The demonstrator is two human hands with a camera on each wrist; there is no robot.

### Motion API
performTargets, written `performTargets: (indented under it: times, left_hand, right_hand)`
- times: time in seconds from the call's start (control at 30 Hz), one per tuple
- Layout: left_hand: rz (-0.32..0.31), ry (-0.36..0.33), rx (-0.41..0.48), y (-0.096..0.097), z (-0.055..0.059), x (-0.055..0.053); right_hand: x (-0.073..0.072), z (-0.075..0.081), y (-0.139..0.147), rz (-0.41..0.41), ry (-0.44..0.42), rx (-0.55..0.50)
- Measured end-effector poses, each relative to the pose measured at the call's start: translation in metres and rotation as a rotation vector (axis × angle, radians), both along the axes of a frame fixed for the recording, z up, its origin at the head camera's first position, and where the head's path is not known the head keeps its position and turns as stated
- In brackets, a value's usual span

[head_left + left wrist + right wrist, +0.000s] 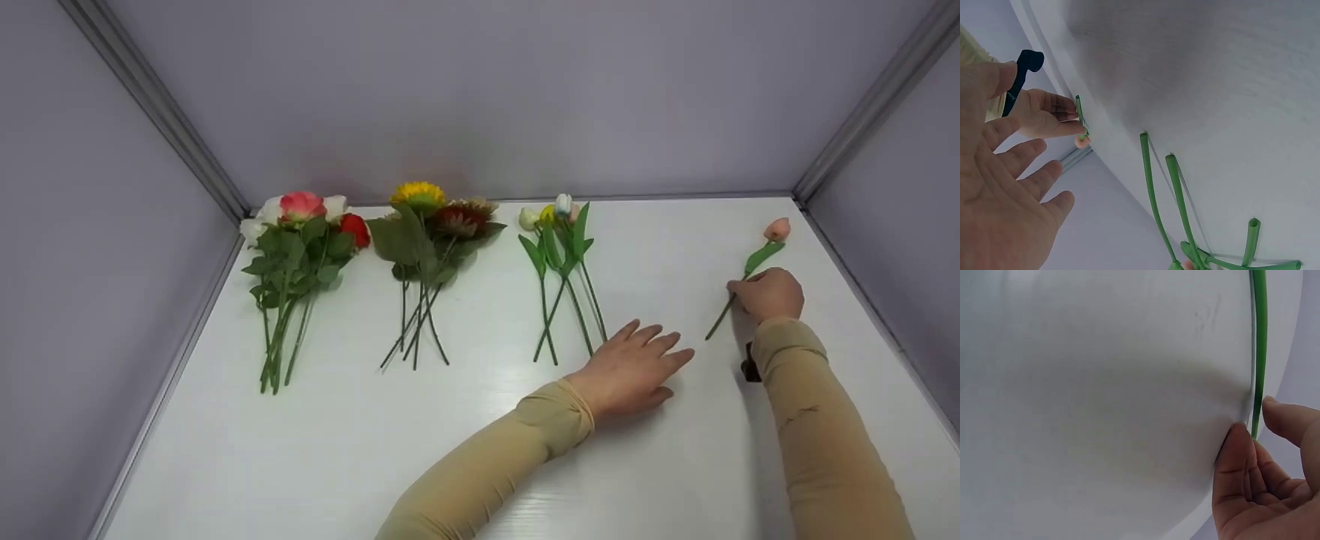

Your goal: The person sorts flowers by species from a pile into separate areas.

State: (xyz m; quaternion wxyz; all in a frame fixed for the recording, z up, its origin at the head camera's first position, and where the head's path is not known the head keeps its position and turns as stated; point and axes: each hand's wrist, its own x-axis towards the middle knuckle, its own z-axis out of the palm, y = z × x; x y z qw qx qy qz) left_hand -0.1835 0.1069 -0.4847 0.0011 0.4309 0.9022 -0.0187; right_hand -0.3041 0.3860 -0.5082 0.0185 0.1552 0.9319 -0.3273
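At the right of the head view, a pink tulip with one green leaf lies on the white table. My right hand has its thumb and fingertips about the green stem, pinching it below the leaf. Its bloom is out of the right wrist view. My left hand has its fingers spread and holds nothing. It is just right of the stem ends of several tulips in white, yellow and pale pink. Those stems also show in the left wrist view, apart from the fingers.
Left of the tulips lies a group with a yellow sunflower and dark red blooms. Farther left are roses in pink, white and red. Grey walls stand behind and on both sides of the table.
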Motion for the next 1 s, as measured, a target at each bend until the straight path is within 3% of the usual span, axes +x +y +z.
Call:
performTargets:
  times: [0.4, 0.6, 0.7, 0.83, 1.0]
  left_hand:
    - [-0.009, -0.010, 0.023, -0.008, 0.001, 0.002]
    - [0.019, -0.054, 0.087, -0.017, 0.000, 0.001]
    - [0.057, -0.091, 0.141, -0.025, 0.001, 0.000]
    - [0.141, -0.212, 0.305, -0.046, 0.005, 0.000]
    - [0.318, -0.499, 0.661, -0.081, 0.006, 0.002]
  right_hand:
    - [0.006, 0.018, 0.012, 0.023, -0.168, -0.033]
    - [0.009, 0.016, 0.015, 0.018, -0.165, -0.120]
    - [0.009, 0.015, 0.009, 0.033, -0.123, -0.239]
    - [0.008, 0.018, -0.013, 0.069, -0.061, -0.452]
    - [0.011, 0.027, -0.054, 0.133, -0.009, -0.638]
